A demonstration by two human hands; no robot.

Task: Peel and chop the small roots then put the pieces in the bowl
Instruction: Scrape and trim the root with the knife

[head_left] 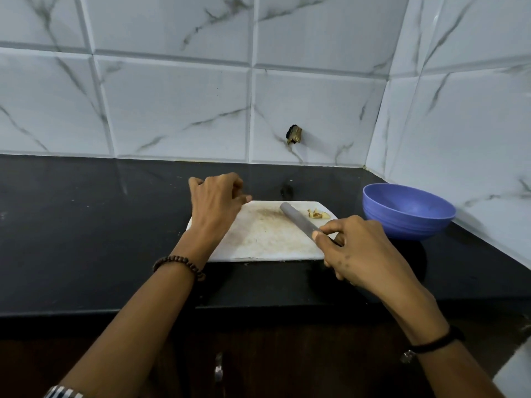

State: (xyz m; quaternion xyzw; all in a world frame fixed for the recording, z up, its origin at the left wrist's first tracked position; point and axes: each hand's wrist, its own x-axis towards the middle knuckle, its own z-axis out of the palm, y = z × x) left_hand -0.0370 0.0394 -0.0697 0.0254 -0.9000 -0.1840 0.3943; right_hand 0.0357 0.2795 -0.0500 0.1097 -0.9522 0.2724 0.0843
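The chopping seems nearly done; a few cut root pieces point(317, 214) lie heaped at the cutting board's point(267, 239) far right corner. The right hand point(359, 251) grips the handle of the knife point(298, 219), whose blade lies low across the board's right half, tip just beside the heap; the left hand point(215, 202) hovers over the board's far left corner, fingers loosely curled, and whether it holds anything I cannot tell. The blue bowl point(408, 222) stands just right of the board, with no pieces showing inside; next, probably, the small heap needs scraping or pinching rightward off the board into it.
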